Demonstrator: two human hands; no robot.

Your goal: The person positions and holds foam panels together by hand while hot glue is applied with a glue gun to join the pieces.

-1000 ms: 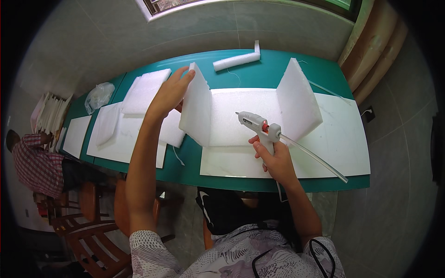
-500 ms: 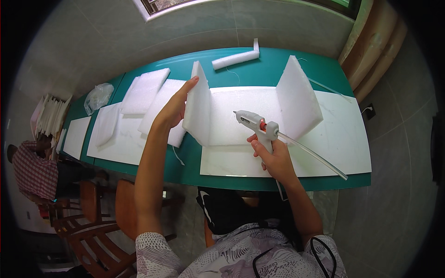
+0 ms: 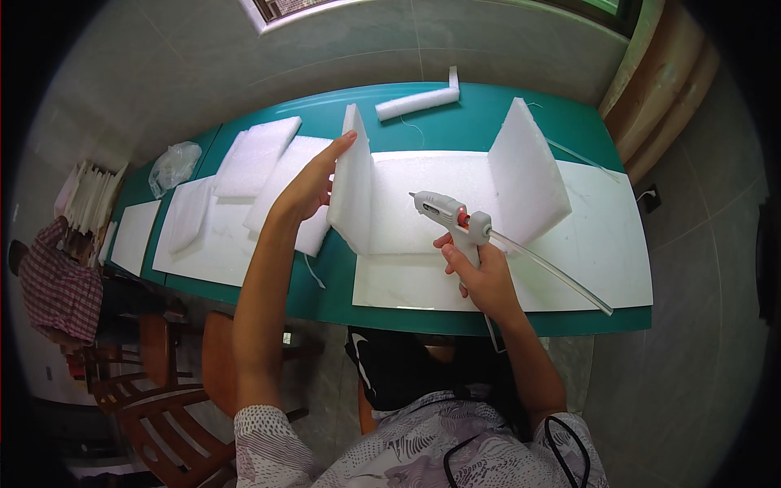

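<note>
A U-shaped piece of white foam stands in front of me, with a flat base panel [image 3: 431,195], a left foam panel [image 3: 352,187] and a right foam panel [image 3: 527,171], both upright. My left hand [image 3: 313,183] holds the left panel from its outer side; the thumb lies near its upper edge, and the other fingers are partly hidden. In my right hand [image 3: 480,272] is a grey-white hot glue gun [image 3: 441,208], fingers wrapped round its handle. Its nozzle points left, above the base panel and apart from the foam. A long clear glue stick [image 3: 553,274] sticks out of its back.
White boards [image 3: 594,276] lie on the green table [image 3: 325,281]. Several loose foam sheets [image 3: 259,159] and a clear plastic bag [image 3: 173,168] are at left. An L-shaped foam strip [image 3: 419,104] lies at the back. Wooden chairs [image 3: 218,358] and another person [image 3: 61,285] are at far left.
The left foam panel and my left hand on it show slightly farther right, as the whole view shifts a little. The glue gun stays almost in place. The other person has moved slightly.
</note>
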